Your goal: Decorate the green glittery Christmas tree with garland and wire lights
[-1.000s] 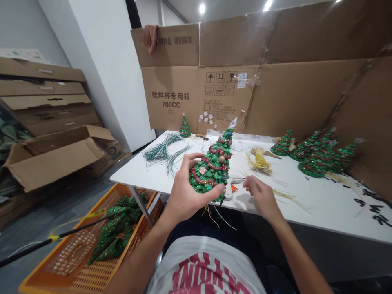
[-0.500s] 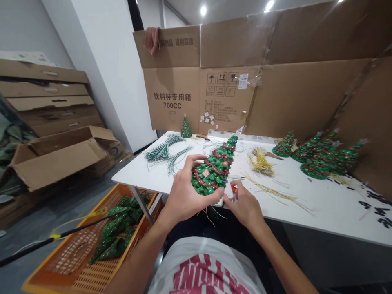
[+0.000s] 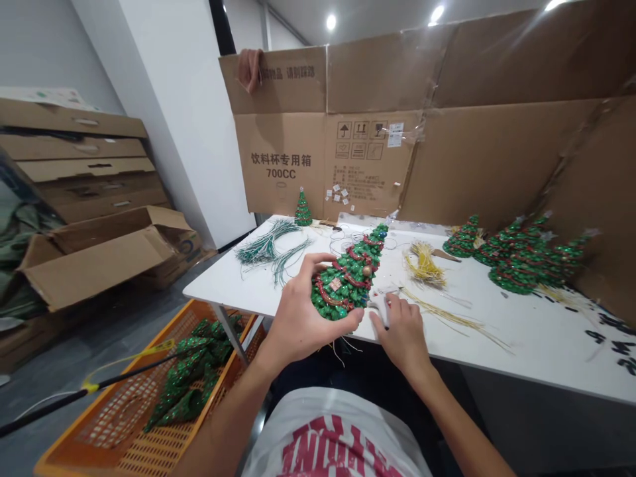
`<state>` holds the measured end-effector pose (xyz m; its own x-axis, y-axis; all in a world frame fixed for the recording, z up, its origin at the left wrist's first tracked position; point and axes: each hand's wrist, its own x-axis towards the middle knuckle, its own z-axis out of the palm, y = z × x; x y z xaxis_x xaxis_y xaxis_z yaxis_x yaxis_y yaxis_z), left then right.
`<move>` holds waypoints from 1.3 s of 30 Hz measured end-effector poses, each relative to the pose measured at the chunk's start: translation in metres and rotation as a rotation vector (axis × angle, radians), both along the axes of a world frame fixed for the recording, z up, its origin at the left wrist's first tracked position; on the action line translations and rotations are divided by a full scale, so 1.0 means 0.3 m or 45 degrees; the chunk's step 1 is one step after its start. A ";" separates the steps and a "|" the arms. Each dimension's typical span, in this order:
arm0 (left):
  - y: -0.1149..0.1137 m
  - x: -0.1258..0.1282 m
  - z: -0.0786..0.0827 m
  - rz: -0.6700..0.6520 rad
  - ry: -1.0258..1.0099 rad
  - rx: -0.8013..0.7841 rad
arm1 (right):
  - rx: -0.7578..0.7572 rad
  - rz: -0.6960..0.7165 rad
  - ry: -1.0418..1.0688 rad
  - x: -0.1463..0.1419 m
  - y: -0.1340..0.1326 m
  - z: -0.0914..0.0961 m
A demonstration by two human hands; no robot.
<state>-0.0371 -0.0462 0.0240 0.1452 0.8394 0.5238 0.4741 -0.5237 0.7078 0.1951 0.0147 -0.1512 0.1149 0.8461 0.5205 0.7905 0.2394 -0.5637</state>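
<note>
My left hand [image 3: 303, 311] is wrapped around a small green tinsel Christmas tree [image 3: 350, 271], with its thumb along the base and its fingers behind. The tree leans to the right, trimmed with red garland, a gold ball, a tiny pink gift box and a star-like tip. Just right of the base, my right hand [image 3: 403, 328] has its fingers curled round a white tool that looks like a glue gun [image 3: 380, 306]. Its narrow end points at the tree's lower right side. The grip is partly hidden by my fingers. Thin wire ends hang below the tree.
On the white table [image 3: 218, 281] lie green-white wire ties [image 3: 263, 245] and yellow ties [image 3: 424, 265]. Several finished trees [image 3: 521, 258] stand right; a smaller tree [image 3: 303, 209] stands behind. Cardboard [image 3: 497, 159] walls the back. An orange crate [image 3: 119, 457] holds green cones.
My right hand has shifted slightly right, away from the tree's base, and the white tool's narrow end now shows beside the tree. The red part seen earlier is covered. My left hand keeps its hold.
</note>
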 end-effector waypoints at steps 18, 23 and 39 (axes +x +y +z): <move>0.007 -0.043 0.021 0.029 0.015 0.032 | -0.052 0.204 1.686 -0.011 -0.059 0.133; 0.011 -0.049 0.020 0.047 0.038 0.023 | -0.164 0.464 1.802 -0.032 -0.127 0.218; 0.001 -0.060 0.034 0.142 0.175 0.142 | -0.217 0.675 1.212 -0.033 -0.214 0.239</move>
